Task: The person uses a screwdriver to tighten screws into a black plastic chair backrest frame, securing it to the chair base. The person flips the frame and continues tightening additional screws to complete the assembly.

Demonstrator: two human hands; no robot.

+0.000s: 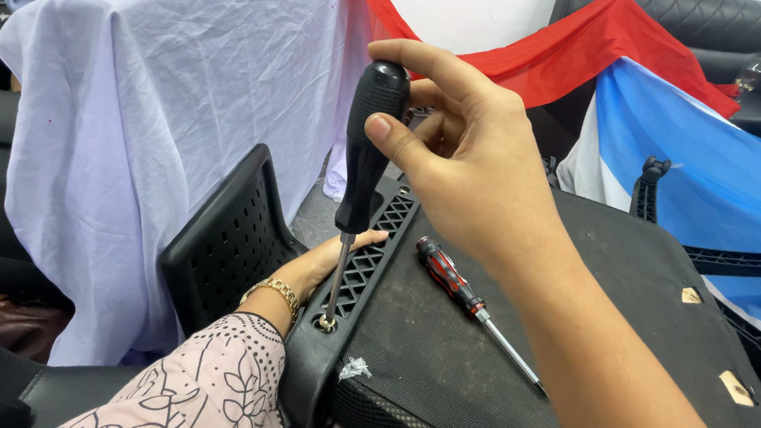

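Here we see our right hand [467, 171] pinching the black screwdriver [362, 162] by its handle top, shaft upright, tip in a screw hole [327, 324] on the chair part's black plastic frame [351, 285]. Our left hand [326, 260] steadies that frame from the far side, fingers mostly hidden. A red-and-black screwdriver [461, 294] lies just beside, on the black fabric underside [570, 350]. Behind hang pale lilac [162, 94], red [588, 49] and blue cloths [715, 170].

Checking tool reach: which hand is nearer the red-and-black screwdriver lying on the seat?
Right. The right hand grips the black screwdriver just above the red-and-black screwdriver; the left hand is beyond the plastic frame.
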